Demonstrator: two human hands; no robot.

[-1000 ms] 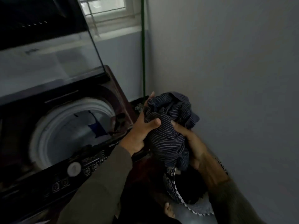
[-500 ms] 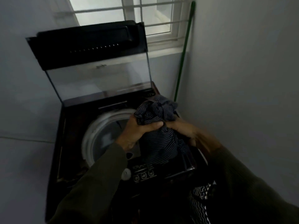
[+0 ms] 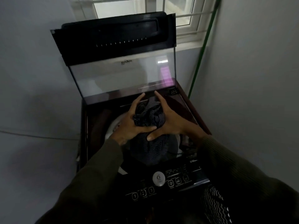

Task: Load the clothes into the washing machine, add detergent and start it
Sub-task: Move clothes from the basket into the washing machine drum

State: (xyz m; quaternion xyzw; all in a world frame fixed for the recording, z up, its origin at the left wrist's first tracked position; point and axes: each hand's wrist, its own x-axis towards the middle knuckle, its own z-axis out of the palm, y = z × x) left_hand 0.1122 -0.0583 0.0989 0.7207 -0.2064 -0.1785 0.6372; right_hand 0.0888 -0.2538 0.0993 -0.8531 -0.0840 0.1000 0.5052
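Both on the dark striped bundle [image 3: 150,118] — my left hand [image 3: 133,122] and right hand [image 3: 172,122] clamp it from either side, fingers spread and curled round the cloth. Bundle is over the drum [image 3: 113,126] of the washing machine [image 3: 178,177] — lid [image 3: 121,75] up.

Dark striped garment bundle [image 3: 149,116] clasped between left grip [image 3: 129,123] and right grip [image 3: 173,122], thumbs wrapped over its near side. Bundle held above washing machine [image 3: 186,107] tub opening. Glass lid [image 3: 116,75] stands upright, open; control panel [image 3: 178,177] nearest camera.
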